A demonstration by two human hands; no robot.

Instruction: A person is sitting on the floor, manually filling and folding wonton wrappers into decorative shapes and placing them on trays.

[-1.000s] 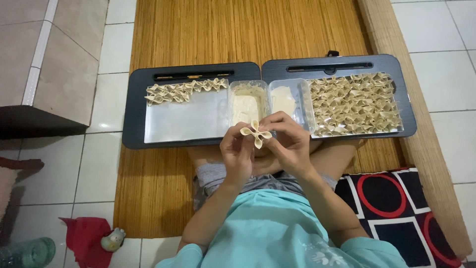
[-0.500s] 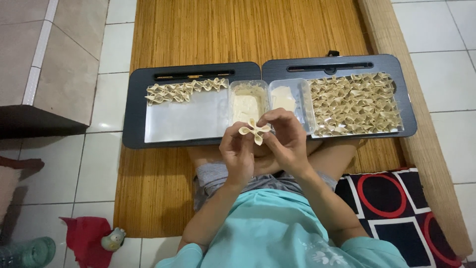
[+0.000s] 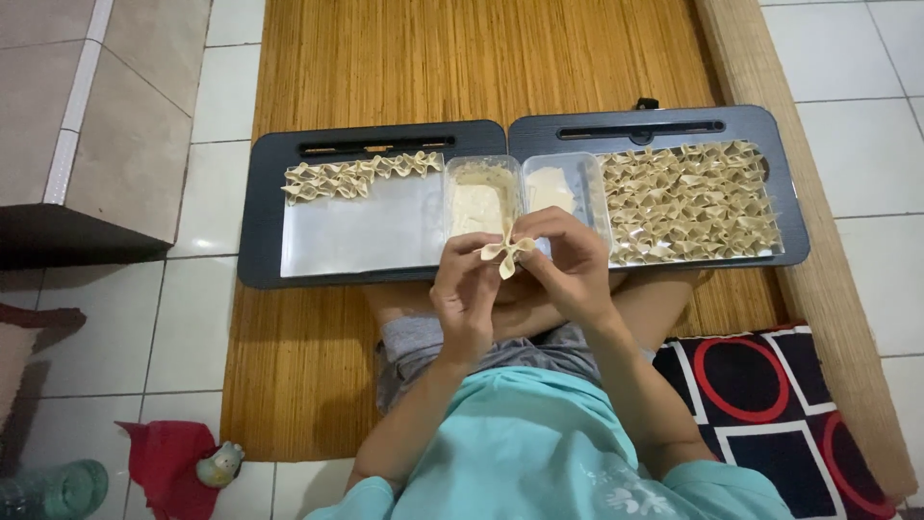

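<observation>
Both hands pinch one pale folded dough piece (image 3: 505,252) shaped like a bow, held above my lap. My left hand (image 3: 464,294) grips its left side, my right hand (image 3: 568,262) its right side. Just beyond the hands stand two clear tubs: the left tub (image 3: 478,199) holds cream-coloured filling, the right tub (image 3: 554,186) holds a smaller amount. A dark left tray (image 3: 265,207) carries a short row of finished bow pieces (image 3: 356,175) on a white sheet. The dark right tray (image 3: 784,183) is packed with many such pieces (image 3: 688,200).
The trays lie on a woven bamboo mat (image 3: 462,67) over white floor tiles. A patterned black, red and white cushion (image 3: 760,385) is at my right. A red cloth (image 3: 159,462), a small figurine (image 3: 219,466) and a green bottle (image 3: 53,489) lie at lower left.
The hands and dough piece shifted very slightly; the piece is pinched a bit tighter at its middle. The trays and tubs have not moved.
</observation>
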